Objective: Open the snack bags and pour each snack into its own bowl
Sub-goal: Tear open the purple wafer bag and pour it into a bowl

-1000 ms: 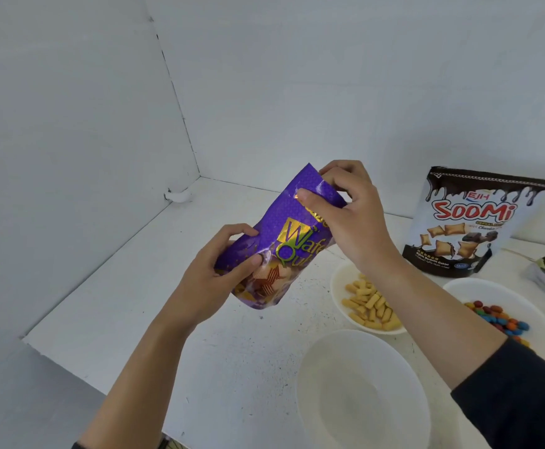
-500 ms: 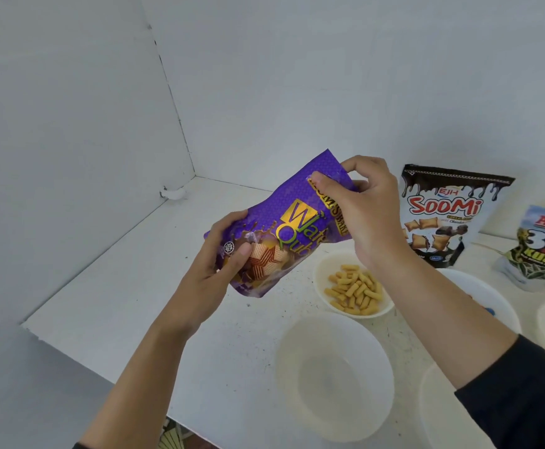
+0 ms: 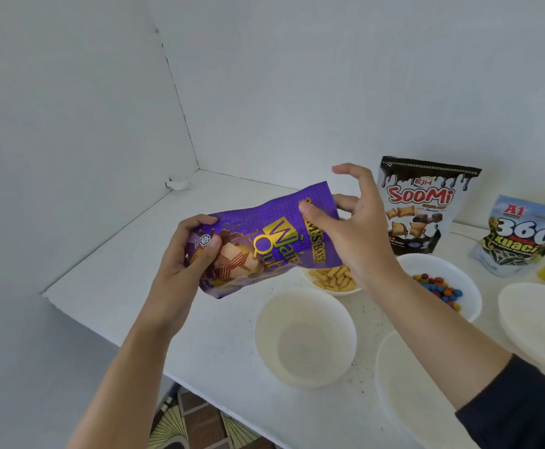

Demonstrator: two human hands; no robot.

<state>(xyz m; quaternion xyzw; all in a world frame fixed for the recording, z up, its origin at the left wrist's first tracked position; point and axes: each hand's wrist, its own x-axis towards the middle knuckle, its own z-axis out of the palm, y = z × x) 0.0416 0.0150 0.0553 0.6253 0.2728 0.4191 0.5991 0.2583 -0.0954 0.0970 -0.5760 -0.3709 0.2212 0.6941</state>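
1. You held the purple wafer bag (image 3: 264, 241) in the air above the white table (image 3: 119, 254). It was tilted, with its top end high on the right and its bottom end low on the left.
2. Your left hand (image 3: 183, 264) gripped the bag's lower end, with the thumb across the printed front and the fingers curled round behind.
3. Your right hand (image 3: 355, 228) pinched the bag's top edge, with the thumb on the front and one finger behind. The forefinger stood raised, clear of the bag. A dark sleeve (image 3: 523, 400) covered that forearm.
4. Whether the bag's top was torn open could not be told.
5. An empty white bowl (image 3: 305, 338) stood on the table near you, below and to the right of the bag.
6. Behind it sat a bowl of yellow sticks (image 3: 329, 292), partly hidden by the bag and your right wrist. Just beside that, to the right, stood a bowl of coloured candies (image 3: 442, 264).
7. Two more white bowls (image 3: 536, 319) sat at the right, one partly behind your right arm.
8. A Soomi bag (image 3: 426, 205) stood upright at the back wall, with a 360 Kuaci bag (image 3: 520, 238) to its right.
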